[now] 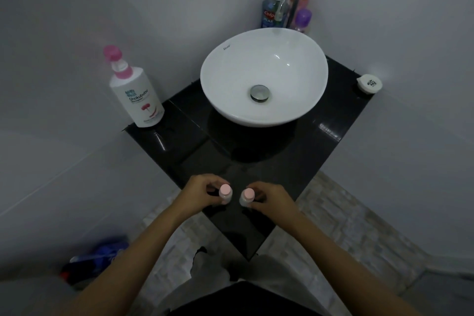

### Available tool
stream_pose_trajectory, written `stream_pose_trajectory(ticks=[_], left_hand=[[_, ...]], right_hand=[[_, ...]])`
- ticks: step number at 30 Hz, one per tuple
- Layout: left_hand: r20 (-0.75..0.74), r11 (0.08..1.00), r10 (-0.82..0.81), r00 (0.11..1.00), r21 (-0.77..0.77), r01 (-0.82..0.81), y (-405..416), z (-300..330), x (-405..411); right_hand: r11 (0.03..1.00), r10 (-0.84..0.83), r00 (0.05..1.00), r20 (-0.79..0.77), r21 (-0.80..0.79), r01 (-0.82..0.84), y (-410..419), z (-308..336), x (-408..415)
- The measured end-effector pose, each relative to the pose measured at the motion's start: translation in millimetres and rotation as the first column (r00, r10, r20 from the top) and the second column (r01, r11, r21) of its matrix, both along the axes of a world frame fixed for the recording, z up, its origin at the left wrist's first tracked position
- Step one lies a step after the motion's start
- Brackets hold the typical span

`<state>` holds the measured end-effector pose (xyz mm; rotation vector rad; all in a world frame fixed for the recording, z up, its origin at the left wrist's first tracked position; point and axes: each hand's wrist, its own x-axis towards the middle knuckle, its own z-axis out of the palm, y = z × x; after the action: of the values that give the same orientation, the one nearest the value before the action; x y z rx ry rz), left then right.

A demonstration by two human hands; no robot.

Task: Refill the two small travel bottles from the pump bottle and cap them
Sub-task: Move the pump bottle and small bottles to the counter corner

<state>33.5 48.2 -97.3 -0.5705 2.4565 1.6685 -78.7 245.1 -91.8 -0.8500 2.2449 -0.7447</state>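
Left hand [202, 194] grips one capped bottle [225, 194], right hand [269, 199] the other [246, 197] — both upright on the counter [320, 161], pump bottle [136, 92] well apart.

Two small travel bottles, the left one [225, 194] and the right one [247, 197], stood upright side by side near the desk's front corner, each closed with a pink cap. The white pump bottle [136, 92] with a pink pump stood upright at the desk's far left corner.

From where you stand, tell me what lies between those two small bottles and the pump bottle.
Nothing visible does. The left hand holds one travel bottle, the right hand the other, at the counter's near corner. Only bare black countertop leads to the pump bottle; the basin sits right of that line.
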Motion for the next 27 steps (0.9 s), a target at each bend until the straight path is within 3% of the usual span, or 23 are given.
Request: stream_pose_trajectory(ticks=[5,9,14,21,27], left_hand=[[-0.031,0.998,0.05,0.998,-0.022,-0.05,-1,1,8],[-0.078,0.976,0.204,0.976,-0.055,-0.209,-10,8,15],[-0.136,0.885,0.433,0.891,-0.125,-0.449,-49,24,17],[-0.171,0.747,0.604,0.778,-0.217,-0.628,-112,35,4],[-0.166,0.633,0.736,0.656,-0.173,-0.755,-148,33,-18]], right_hand=[[0.999,0.046,0.998,-0.034,0.002,-0.046,-8,1,-6],[0.995,0.021,1.0,0.019,-0.094,-0.019,-28,10,-13],[0.98,0.121,0.989,0.081,-0.168,-0.106,-84,32,-30],[0.939,0.248,0.967,-0.064,-0.231,-0.256,-190,52,-57],[0.939,0.218,0.976,0.02,-0.278,-0.204,-267,42,-72]])
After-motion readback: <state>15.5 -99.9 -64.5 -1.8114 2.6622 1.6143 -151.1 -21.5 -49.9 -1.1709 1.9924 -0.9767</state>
